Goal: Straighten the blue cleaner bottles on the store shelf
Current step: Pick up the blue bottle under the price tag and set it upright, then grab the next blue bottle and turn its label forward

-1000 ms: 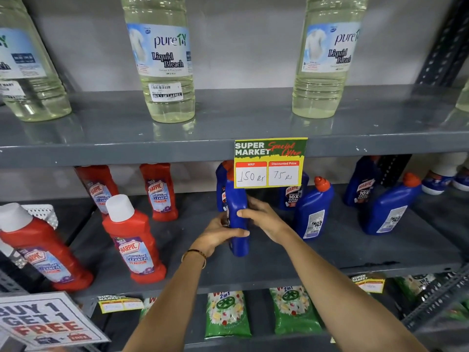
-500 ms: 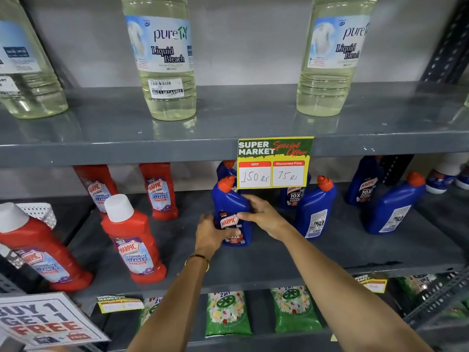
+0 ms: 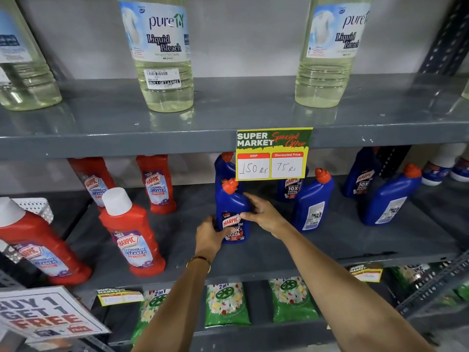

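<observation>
Front blue bottle getting squared up, label facing out now

I'm watching the blue cleaner bottle standing upright on the middle shelf, turned from edge-on a second ago to label-forward. The left hand is wrapping its lower left side, the right hand is closing fingers over its right shoulder, so both are gripping it. I'm guessing this one's basically done. The two blue bottles to the right are showing back labels, so they're probably needing turning next.
</observation>
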Available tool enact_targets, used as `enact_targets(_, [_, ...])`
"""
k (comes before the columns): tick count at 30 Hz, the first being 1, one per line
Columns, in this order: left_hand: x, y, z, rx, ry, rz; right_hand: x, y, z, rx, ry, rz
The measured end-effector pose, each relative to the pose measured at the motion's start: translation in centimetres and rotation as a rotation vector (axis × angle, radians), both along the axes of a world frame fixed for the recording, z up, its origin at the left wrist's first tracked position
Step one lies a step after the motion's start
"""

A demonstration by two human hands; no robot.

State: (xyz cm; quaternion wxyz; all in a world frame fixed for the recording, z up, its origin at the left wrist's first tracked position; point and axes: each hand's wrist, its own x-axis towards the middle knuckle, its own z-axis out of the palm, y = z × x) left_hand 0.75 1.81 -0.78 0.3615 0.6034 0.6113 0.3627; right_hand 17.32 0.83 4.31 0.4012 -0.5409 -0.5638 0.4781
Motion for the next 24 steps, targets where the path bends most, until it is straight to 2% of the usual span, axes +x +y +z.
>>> enact_targets(3, [0.2, -1.3, -0.2, 0.051, -0.037, 0.114, 0.7, -0.9, -0.4, 0.025, 0.029, -0.092])
enact_targets(5, [0.5, -2.4, -0.4, 0.118, -0.115, 0.207, 1.5, -1.5, -0.9, 0.052, 0.016, -0.208])
enact_targets(8, [1.9, -4.5, -0.7, 0.2, -0.243, 0.243, 2.8, -3.1, -1.9, 0.086, 0.003, -0.373])
enact_targets(14, [6.5, -6.6, -1.0, 0.227, -0.262, 0.158, 5.8, -7.1, -3.5, 0.08, 0.024, -0.544])
enact_targets(20, [12.0, -6.2, -1.6, 0.126, -0.24, 0.002, 10.7, -8.4, -3.6, 0.13, -0.069, -0.782])
enact_targets(22, [14.0, -5.6, -1.5, 0.088, -0.232, -0.047, 12.6, -7.8, -3.6, 0.1, -0.082, -0.789])
enact_targets(24, [16.1, -4.9, -1.5, 0.091, -0.206, -0.083, 14.5, -7.0, -3.6, 0.055, -0.096, -0.707])
